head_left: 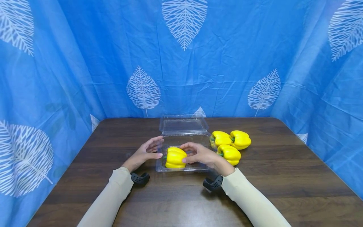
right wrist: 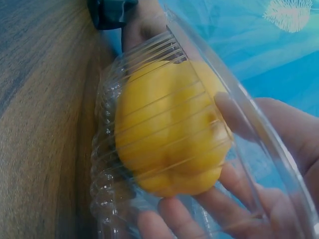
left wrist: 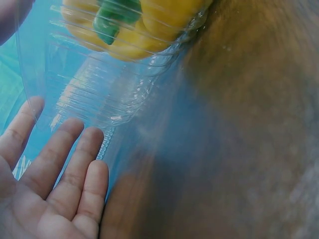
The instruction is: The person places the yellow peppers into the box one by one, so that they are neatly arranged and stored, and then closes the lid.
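Observation:
A yellow bell pepper [head_left: 175, 157] with a green stem [left wrist: 112, 21] sits in the left part of a clear plastic clamshell container [head_left: 181, 169]. My right hand [head_left: 198, 153] reaches over the container's right side and holds this pepper between thumb and fingers. Through the ribbed clear wall, the right wrist view shows the fingers [right wrist: 214, 209] around the pepper's end. At the container's left wall is my left hand [head_left: 144, 153], its fingers extended and apart, fingertips right by the plastic. The left palm holds nothing.
The container's lid [head_left: 183, 124] stands raised behind its base. Three more yellow bell peppers [head_left: 240, 139] lie grouped on the dark wooden table [head_left: 266, 183], just right of the container. A blue curtain [head_left: 221, 72] with white leaf prints hangs behind the table and along its sides.

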Available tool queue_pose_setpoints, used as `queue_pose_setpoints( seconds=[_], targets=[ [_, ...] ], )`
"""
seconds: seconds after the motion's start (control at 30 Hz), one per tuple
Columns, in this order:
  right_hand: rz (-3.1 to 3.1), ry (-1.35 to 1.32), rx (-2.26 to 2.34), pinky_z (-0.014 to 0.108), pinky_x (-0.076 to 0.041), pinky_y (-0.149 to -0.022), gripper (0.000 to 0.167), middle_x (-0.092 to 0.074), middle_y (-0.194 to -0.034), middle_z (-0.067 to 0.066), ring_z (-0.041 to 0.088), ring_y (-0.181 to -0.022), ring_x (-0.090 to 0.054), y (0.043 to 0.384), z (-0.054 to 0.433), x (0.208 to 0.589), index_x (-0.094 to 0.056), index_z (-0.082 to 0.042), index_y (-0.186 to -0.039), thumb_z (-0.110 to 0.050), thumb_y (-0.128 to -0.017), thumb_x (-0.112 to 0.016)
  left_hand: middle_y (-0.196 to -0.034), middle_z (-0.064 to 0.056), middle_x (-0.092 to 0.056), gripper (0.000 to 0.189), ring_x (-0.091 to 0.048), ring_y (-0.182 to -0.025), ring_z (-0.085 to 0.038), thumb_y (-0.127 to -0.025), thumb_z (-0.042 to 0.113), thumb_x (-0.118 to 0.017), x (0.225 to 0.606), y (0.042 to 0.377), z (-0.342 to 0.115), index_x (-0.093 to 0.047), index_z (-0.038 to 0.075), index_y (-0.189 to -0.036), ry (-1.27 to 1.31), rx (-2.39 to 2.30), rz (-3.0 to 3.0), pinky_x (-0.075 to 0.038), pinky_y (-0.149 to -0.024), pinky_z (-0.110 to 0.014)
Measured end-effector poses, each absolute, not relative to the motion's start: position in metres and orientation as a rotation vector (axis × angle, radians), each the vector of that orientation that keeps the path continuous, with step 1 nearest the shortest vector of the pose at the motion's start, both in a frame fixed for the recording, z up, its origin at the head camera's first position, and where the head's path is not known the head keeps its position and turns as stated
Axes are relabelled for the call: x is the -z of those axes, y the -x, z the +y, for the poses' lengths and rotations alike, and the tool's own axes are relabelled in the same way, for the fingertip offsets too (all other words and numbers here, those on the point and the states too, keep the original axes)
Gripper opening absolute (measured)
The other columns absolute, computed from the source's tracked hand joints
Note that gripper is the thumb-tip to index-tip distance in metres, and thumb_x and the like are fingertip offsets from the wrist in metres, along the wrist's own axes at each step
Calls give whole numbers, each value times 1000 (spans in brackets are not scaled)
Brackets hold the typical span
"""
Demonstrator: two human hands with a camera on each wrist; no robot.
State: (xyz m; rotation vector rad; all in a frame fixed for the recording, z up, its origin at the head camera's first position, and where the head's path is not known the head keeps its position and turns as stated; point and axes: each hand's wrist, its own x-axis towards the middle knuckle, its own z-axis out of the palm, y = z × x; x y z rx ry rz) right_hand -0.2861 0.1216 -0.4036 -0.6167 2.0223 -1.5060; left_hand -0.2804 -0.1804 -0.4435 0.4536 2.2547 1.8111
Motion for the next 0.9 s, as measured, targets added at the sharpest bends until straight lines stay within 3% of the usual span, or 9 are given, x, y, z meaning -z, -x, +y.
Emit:
queue_pose_setpoints(
  seconds=[0.43, 0.67, 0.9],
  targets=[
    [2126, 647, 1470, 51, -53, -113, 59, -58, -151, 24, 41, -135, -60, 288, 127, 402, -52, 3, -151, -9, -99, -76, -171, -22, -38, 81, -38, -157, -43, -97, 13, -74, 445, 279, -179, -36, 7, -167, -451, -1814, 2263, -31, -128, -56],
    [2162, 651, 1490, 49, -55, -110, 58, -62, -146, 23, 36, -127, -65, 289, 133, 397, -52, 5, -151, -10, -100, -75, -171, -23, -38, 80, -38, -156, -44, -96, 12, -74, 444, 278, -180, -36, 6, -167, -466, -1818, 2263, -30, -128, -57],
    [2117, 757, 1530, 48, -56, -109, 61, -60, -147, 28, 42, -135, -60, 288, 137, 391, -47, 9, -153, -8, -101, -73, -171, -23, -37, 80, -38, -156, -44, -97, 12, -74, 445, 278, -180, -36, 7, -168, -466, -1815, 2258, -30, -128, -57]
  ],
)
